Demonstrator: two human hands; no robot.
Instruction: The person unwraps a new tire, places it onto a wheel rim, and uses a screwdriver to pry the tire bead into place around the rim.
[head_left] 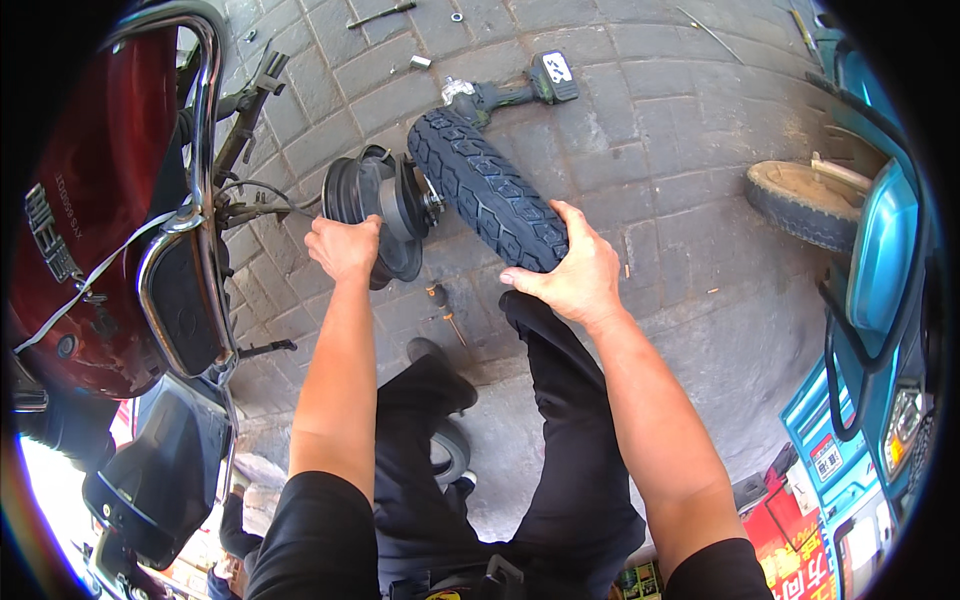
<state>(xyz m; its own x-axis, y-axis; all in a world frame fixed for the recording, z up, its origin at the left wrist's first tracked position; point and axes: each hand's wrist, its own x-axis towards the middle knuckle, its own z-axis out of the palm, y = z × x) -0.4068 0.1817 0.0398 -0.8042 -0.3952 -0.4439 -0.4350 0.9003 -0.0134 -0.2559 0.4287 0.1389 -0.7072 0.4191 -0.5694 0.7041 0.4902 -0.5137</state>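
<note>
My left hand grips the lower left of a black wheel rim, with loose-looking black rubber at its right side and a metal axle sticking out to the right. My right hand holds the near end of a treaded black tyre, thumb and fingers on either side of it. The tyre lies at a slant just right of the rim. Past its far end lies a cordless impact wrench. An orange-handled screwdriver lies on the paving below the rim, between my arms.
A red scooter with chrome bars and a cable stands close at left; a teal scooter stands at right beside another wheel. A socket and tools lie beyond. A person's dark-clothed limb shows at lower left.
</note>
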